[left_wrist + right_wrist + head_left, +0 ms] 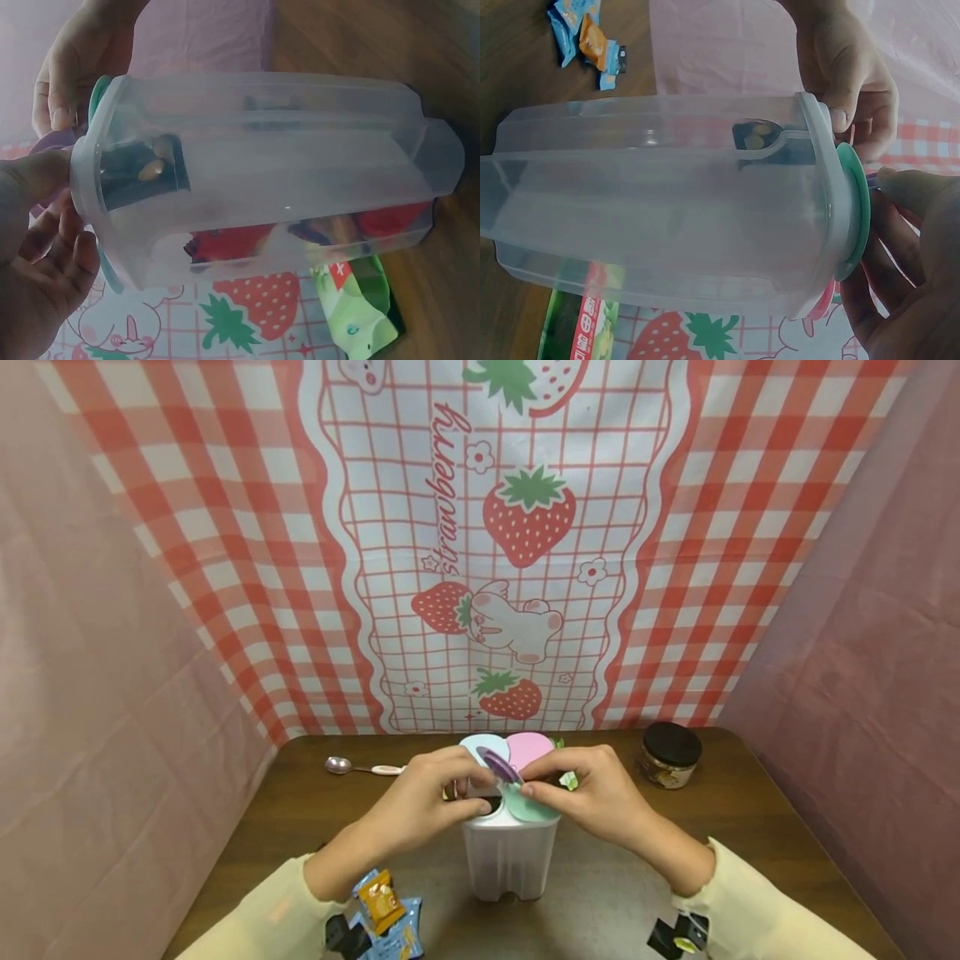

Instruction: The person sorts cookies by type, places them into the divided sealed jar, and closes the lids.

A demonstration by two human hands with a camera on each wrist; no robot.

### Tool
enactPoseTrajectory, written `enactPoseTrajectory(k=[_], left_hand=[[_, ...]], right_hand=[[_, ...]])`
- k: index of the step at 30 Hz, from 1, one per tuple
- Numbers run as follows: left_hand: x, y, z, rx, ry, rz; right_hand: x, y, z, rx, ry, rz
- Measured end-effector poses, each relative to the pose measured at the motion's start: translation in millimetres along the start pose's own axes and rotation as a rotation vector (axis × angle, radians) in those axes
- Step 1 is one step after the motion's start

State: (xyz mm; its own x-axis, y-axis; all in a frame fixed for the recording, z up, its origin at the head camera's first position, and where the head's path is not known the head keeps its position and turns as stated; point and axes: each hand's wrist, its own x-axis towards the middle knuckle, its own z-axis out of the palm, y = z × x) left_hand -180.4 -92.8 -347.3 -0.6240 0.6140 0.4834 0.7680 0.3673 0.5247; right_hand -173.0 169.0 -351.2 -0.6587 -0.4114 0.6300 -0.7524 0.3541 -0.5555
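Observation:
A tall translucent storage box (510, 860) with several lids stands upright between both hands. Its purple lid (501, 767) is tipped up, baring a round opening. My right hand (596, 793) pinches the edge of this lid between thumb and fingers. My left hand (442, 789) is at the opening, thumb near the rim and fingers loosely bent; I see nothing held in it. Just below the opening, a dark packet (142, 172) shows through the wall. The green lid (855, 214) lies flat, as do the light blue lid (480, 745) and pink lid (529, 748).
Several blue and orange snack packets (384, 906) lie at front left. A spoon (363, 767) lies back left; a black-lidded jar (670, 756) stands back right. Behind the box is a green carton (360, 307). Red packaging (232, 241) shows through the box in the left wrist view.

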Motion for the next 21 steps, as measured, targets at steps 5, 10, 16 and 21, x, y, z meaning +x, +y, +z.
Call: enactPoseTrajectory(k=[5,10,16,21], left_hand=[[-4.5,0.9,-4.1,-0.032,-0.009,-0.038],[-8.3,1.6,-9.1,-0.065,-0.063,-0.073],[-12.5,-1.0,-14.0,-0.115,-0.067,-0.093],[-24.5,-7.2,-20.3,-0.188,-0.017,-0.101]], right_hand=[[0.7,0,0,-0.011,0.004,-0.001],[1.7,-1,-1,-0.014,0.008,-0.01],[1.6,-1,-1,-0.004,0.001,0.009],[0.8,0,0,-0.009,0.001,0.014]])
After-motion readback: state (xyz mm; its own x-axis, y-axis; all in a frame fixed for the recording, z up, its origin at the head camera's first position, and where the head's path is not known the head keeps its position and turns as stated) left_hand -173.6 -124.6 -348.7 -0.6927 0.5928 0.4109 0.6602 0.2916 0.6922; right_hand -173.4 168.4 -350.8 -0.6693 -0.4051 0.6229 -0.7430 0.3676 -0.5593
